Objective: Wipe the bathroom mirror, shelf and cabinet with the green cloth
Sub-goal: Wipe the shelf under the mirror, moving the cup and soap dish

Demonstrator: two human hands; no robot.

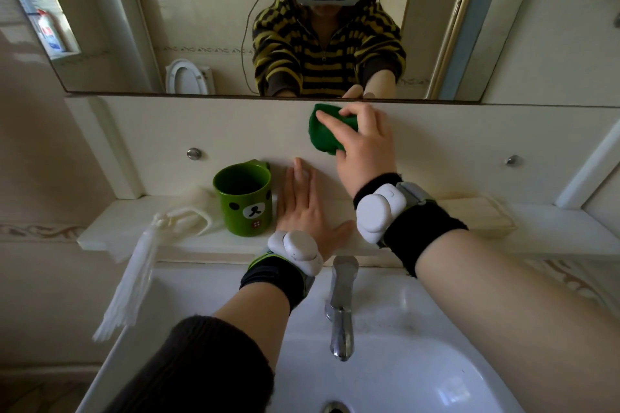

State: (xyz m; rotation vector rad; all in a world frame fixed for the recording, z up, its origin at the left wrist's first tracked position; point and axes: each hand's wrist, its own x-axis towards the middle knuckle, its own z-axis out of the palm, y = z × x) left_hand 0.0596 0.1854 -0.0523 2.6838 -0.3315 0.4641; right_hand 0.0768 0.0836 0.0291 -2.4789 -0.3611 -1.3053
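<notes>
Mirror [201,10] hangs above a cream panel [134,131] and a white shelf [536,221]. Just under the mirror, the right hand [364,147] grips the bunched green cloth [320,137] against the panel. The left hand [302,208] lies flat against the panel, fingers straight, beside a green mug [243,201].

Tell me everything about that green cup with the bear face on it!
The green plastic-looking mug stands upright on the white shelf. Its front shows a bear face: two black dot eyes, a white muzzle and a small red patch below. Its handle sits at the back right. The inside looks dark, and nothing shows in it. A white tasselled fabric piece lies against its left side. The flat left hand rests just to its right; whether they touch is unclear.
</notes>
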